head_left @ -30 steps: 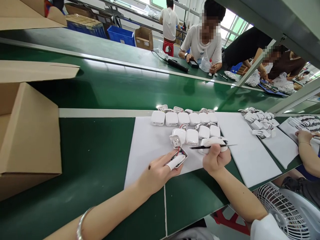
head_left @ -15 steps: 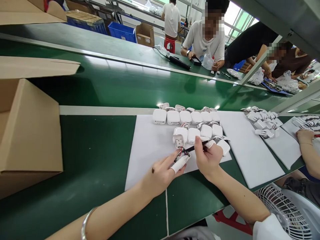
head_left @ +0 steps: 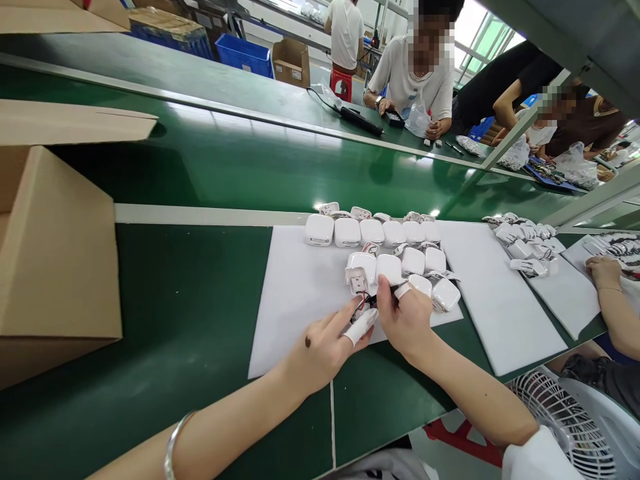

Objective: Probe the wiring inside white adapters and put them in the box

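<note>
My left hand (head_left: 323, 350) is closed around a small white plastic case (head_left: 374, 311), mostly hidden by the fingers. A white cot covers one of its fingers. Red and black wires (head_left: 364, 301) come out of the case, beside a white inner part (head_left: 357, 281) lying just beyond. My right hand (head_left: 407, 323) pinches dark slim tweezers (head_left: 394, 289), largely covered by the fingers, with the tip end by the wires. Several finished-looking white cases (head_left: 373, 232) stand in rows behind my hands on a white sheet (head_left: 280, 300).
An open cardboard box (head_left: 65, 253) stands at the left on the green table (head_left: 200, 300). More white cases (head_left: 525, 240) lie on sheets at right, near a co-worker's arm (head_left: 620, 307). A white fan (head_left: 565, 420) is below the table edge. Other people work across the green belt (head_left: 240, 160).
My right hand has moved left and slightly down, closer to my left hand, and now covers more of the tweezers. My left hand keeps its grip on the case.
</note>
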{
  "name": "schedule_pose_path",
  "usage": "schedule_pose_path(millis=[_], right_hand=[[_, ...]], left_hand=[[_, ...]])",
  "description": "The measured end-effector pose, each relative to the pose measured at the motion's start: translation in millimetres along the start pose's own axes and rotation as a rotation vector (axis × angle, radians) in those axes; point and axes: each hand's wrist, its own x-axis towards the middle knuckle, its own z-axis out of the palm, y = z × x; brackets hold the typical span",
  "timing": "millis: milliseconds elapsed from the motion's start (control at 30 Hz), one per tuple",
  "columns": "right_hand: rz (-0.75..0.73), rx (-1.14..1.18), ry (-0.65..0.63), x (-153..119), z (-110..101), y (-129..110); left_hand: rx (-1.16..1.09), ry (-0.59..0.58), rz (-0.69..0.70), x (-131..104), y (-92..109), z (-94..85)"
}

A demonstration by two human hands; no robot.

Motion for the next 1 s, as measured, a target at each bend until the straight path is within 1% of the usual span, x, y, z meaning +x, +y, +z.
schedule_pose_path(millis=[100,167,233,300,333,433,500,567,667,833,1000], right_hand=[[0.054,0.065,-0.029,-2,4,2],[0.054,0.087,-0.027,-1,2,5],[0.027,0.087,0.034,2,-5,9],[0.010,0.106,0.104,5,-12,15],[0.007,0.135,0.111,6,-15,17],[-0.006,0.247,0.034,6,-16,24],[-0.028,0.301,-0.018,4,-12,26],[-0.060,0.333,-0.041,1,-8,27],[-0.083,0.358,-0.043,-2,-4,26],[-0.063,0.380,0.020,0,-5,25],[-0.086,0.390,-0.051,-1,-2,24]], left_hand=[[0.028,0.022,0.004,1,-1,0.0],[0.042,0.045,0.012,1,-2,0.9],[0.047,0.073,0.022,1,-3,1.9],[0.043,0.077,0.035,0,-4,2.6],[0.039,0.074,0.040,-1,-4,2.8],[0.035,0.068,0.041,-1,-5,2.3],[0.044,0.075,0.042,-1,-5,2.0],[0.053,0.077,0.046,0,-5,1.9],[0.054,0.083,0.049,-1,-5,2.4],[0.049,0.074,0.056,1,-5,2.1],[0.066,0.078,0.039,7,-3,0.2]])
